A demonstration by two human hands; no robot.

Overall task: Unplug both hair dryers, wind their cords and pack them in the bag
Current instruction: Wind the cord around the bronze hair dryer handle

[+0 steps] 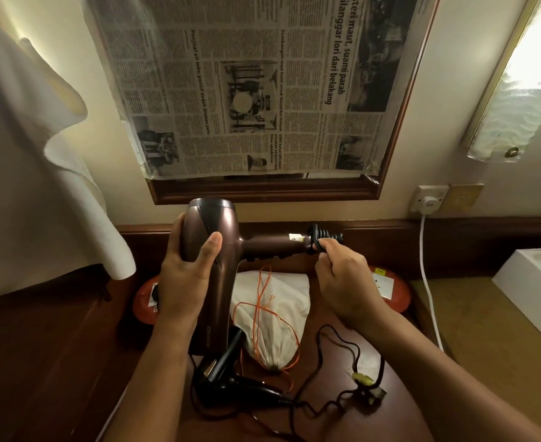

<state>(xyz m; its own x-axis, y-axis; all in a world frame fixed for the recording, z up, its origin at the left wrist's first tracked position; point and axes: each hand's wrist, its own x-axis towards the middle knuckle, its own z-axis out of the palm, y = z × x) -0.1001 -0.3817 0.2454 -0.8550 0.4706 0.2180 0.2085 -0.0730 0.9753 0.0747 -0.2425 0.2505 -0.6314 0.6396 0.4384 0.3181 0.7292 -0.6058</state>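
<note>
My left hand [189, 266] grips the barrel of a brown hair dryer [221, 237] held above the dark wooden table [71, 362], its handle pointing right. Its black cord [318, 237] is wound in loops round the handle's end, and my right hand [342, 279] pinches that cord there. Below lies a small black hair dryer [227, 374] with its loose black cord [333, 393] and plug [376, 392] spread over the table. A white drawstring bag [272, 314] with orange strings lies between the two dryers.
A white plug [430, 204] sits in the wall socket at right, its white cable [430, 291] hanging down. An orange-red mat [393, 291] lies under the bag. Newspaper covers a framed mirror [247, 90]. White cloth [24, 186] hangs at left; a white box [533, 279] stands right.
</note>
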